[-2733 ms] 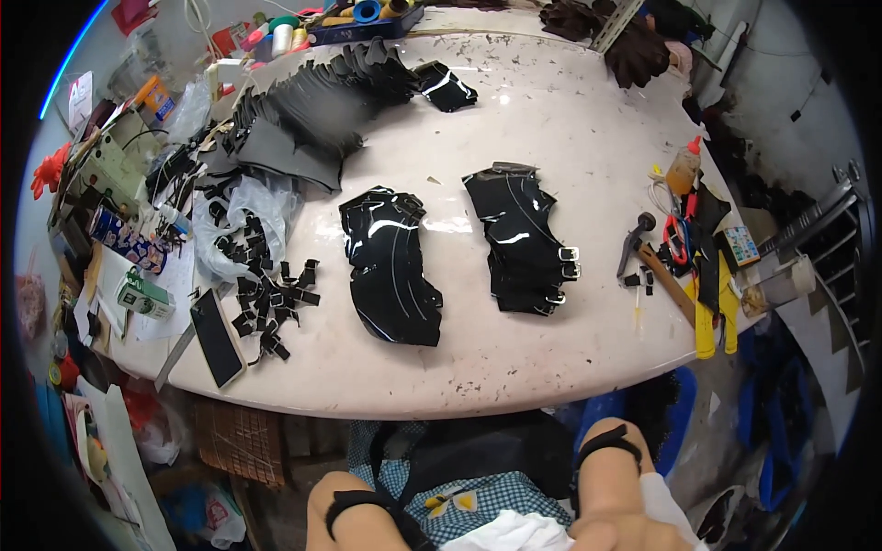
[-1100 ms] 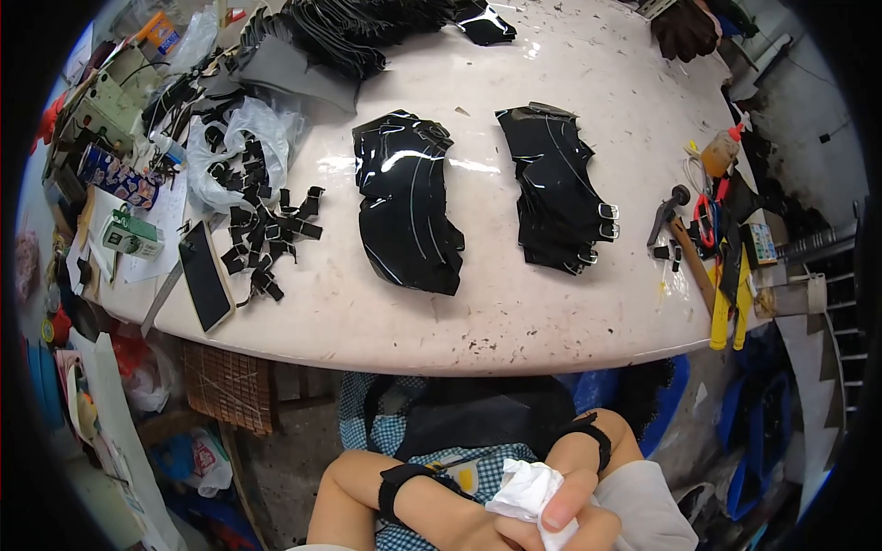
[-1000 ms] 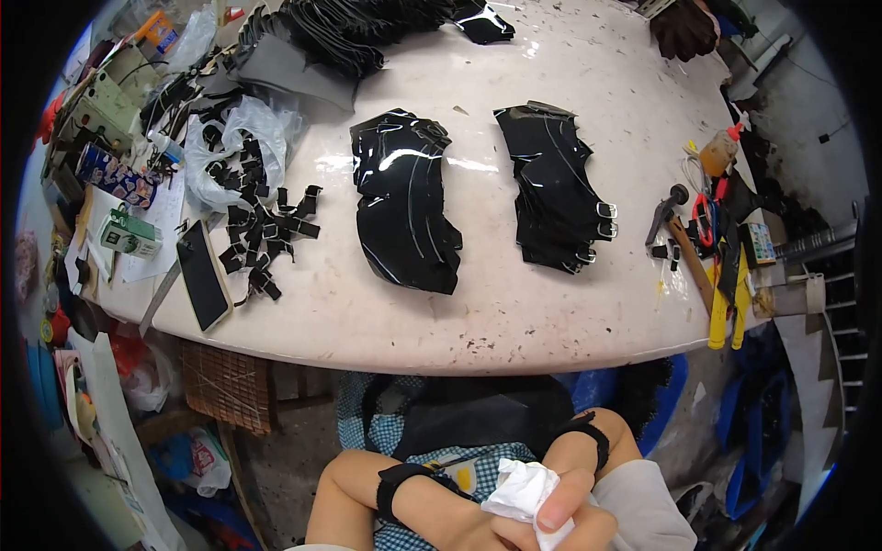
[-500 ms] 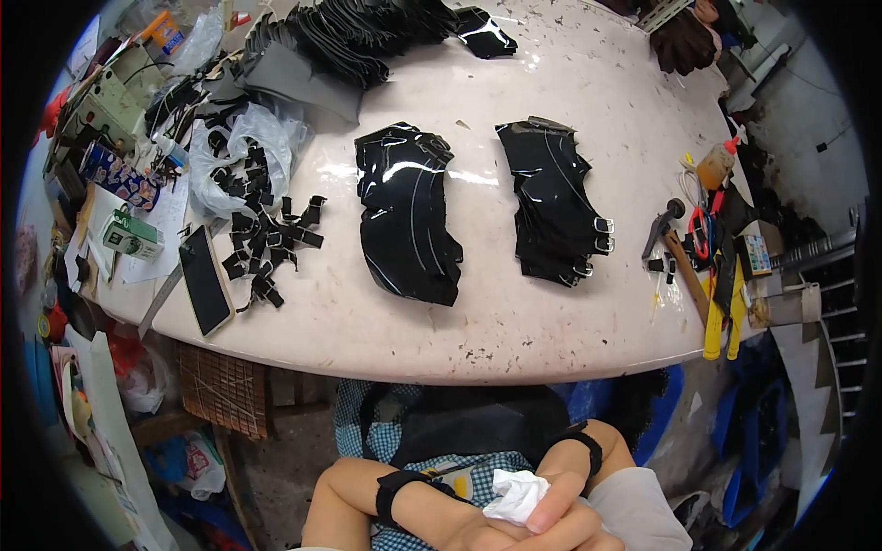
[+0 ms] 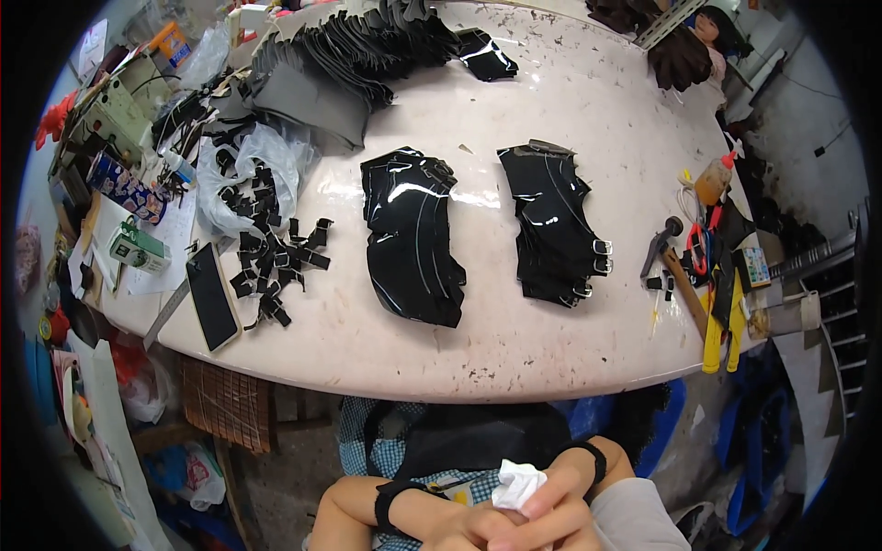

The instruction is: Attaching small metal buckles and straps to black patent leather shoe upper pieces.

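Observation:
A crumpled white tissue (image 5: 517, 484) pokes up between my two hands, low in the view and in front of my body. My right hand (image 5: 562, 496) is closed, its fingers pinching the tissue. Close against it, my left hand (image 5: 459, 527) is also closed around the tissue's lower part, with some fingers hidden. Each wrist wears a black band. Beyond them on the table lie a stack of glossy black cut pieces (image 5: 413, 241) and, to its right, another stack of black pieces with silver buckles (image 5: 549, 230).
The pale table (image 5: 386, 363) has a curved near edge. On its left are a phone (image 5: 213, 298), black buckle straps (image 5: 276, 262) and a plastic bag (image 5: 225, 188); far left, a pile of black sheets (image 5: 367, 55). A hammer (image 5: 684, 285), yellow-handled tool (image 5: 721, 335) and glue bottle (image 5: 714, 181) lie right.
The table and everything on it sit slightly lower in the view. My hands have drawn closer together around the tissue, and the left fingers show more.

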Action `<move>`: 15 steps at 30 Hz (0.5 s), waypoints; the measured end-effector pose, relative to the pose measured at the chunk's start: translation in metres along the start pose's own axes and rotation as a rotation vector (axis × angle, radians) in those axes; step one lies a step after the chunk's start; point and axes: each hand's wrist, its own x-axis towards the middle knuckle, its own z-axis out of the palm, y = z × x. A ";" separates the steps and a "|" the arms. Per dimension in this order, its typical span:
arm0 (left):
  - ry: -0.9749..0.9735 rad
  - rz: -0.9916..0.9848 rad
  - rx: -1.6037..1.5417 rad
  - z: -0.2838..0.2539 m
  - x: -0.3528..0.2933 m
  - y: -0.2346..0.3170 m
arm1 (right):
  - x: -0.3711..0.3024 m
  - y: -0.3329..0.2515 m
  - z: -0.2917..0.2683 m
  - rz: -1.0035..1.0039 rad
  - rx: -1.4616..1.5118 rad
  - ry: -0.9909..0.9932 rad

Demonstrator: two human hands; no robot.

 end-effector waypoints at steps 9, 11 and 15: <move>0.788 -1.053 0.387 -0.054 0.015 0.121 | 0.027 0.035 -0.096 1.056 0.149 -0.619; 0.773 -1.036 0.437 -0.053 0.014 0.120 | 0.023 0.035 -0.096 1.010 0.114 -0.562; 0.778 -1.037 0.473 -0.053 0.018 0.120 | 0.021 0.041 -0.094 0.895 0.039 -0.593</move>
